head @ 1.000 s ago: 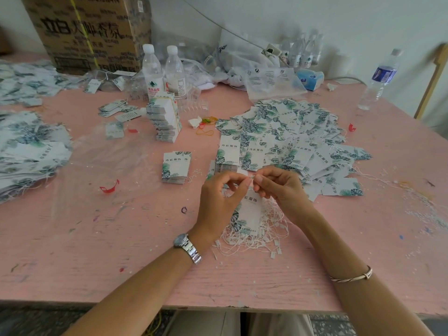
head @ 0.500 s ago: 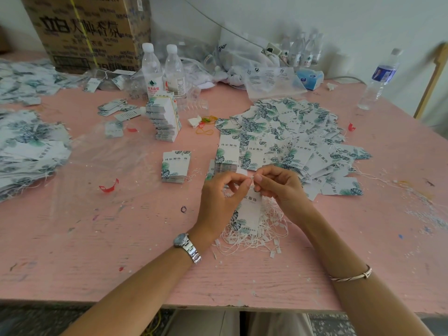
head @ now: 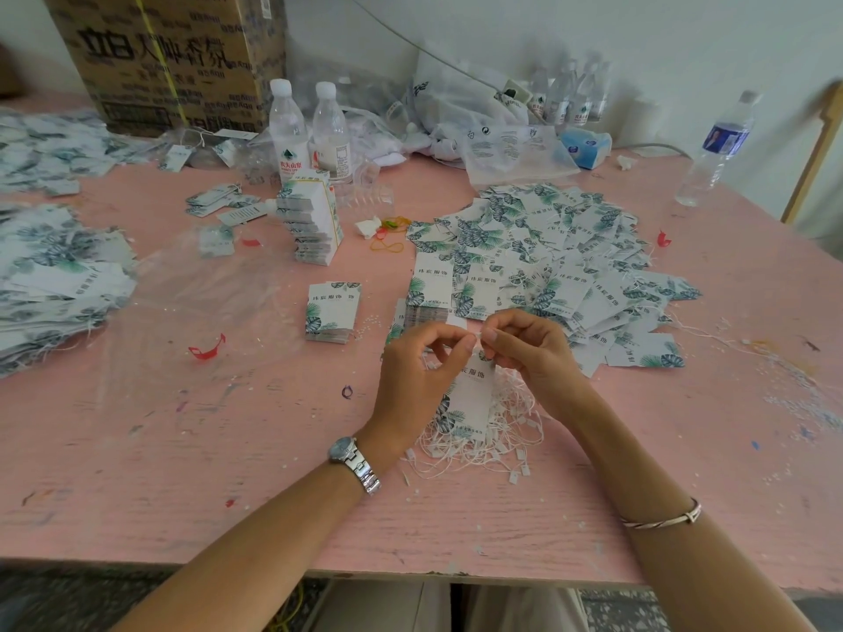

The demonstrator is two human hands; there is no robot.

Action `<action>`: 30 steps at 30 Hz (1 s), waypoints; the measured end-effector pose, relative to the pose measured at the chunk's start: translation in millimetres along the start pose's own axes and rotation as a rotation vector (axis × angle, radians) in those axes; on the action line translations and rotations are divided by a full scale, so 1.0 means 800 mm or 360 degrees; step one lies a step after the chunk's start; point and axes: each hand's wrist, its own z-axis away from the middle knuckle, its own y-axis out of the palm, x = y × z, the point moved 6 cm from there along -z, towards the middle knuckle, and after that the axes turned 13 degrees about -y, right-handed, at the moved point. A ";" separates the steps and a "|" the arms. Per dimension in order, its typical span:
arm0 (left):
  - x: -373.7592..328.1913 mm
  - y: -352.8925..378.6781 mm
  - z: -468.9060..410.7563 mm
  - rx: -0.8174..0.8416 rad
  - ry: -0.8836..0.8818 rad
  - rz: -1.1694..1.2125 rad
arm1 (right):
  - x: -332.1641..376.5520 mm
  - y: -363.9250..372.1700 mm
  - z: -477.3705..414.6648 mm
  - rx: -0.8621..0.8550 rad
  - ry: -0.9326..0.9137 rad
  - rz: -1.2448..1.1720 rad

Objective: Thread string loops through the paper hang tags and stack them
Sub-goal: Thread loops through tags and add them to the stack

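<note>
The person sits at the pink table with both hands raised just above it, fingertips meeting. The left hand has its thumb and forefinger pressed together on the top edge of one hang tag, the other fingers curled in. The right hand pinches that same top edge from the other side, so the two sets of fingertips nearly touch. Whether a thread is caught between them is too fine for me to tell.

The tag hangs down from the pinch between the two wrists, printed face up, leaf corner toward the person. Right beneath it lies a tangled heap of white string loops, under and between the hands.

Just beyond the fingers, a wide spread of tags covers the table. To the left of the hands sits a small stack, and farther back a tall stack in front of two water bottles. Another heap of tags lies at the far left, near a cardboard carton.
</note>
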 end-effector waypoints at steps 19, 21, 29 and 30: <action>0.012 0.013 -0.005 0.0295 -0.0197 0.0200 | -0.001 0.004 0.001 0.0077 0.0025 0.0032; 0.011 0.013 -0.004 0.0295 -0.0177 0.0180 | 0.000 0.004 0.000 0.0090 0.0015 0.0044; 0.002 0.008 0.001 0.0205 -0.0036 0.0086 | -0.004 0.006 0.002 0.0150 0.0041 -0.0015; 0.001 0.007 0.001 0.0186 -0.0014 0.0083 | -0.004 0.008 0.002 0.0161 0.0042 -0.0039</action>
